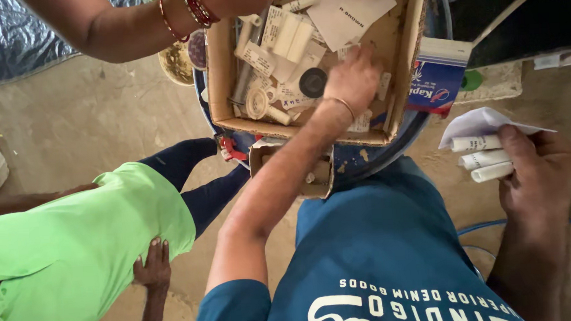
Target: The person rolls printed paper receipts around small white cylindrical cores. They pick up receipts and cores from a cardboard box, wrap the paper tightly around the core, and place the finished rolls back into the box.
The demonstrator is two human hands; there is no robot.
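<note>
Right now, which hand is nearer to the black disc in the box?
Left. The left hand is inside the box, just right of the black disc. The right hand is outside, holding white tubes.

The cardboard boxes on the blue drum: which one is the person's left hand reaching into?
The left hand reaches into the large shallow cardboard box full of white fittings. The small cardboard box sits nearer, under the forearm, untouched.
</note>
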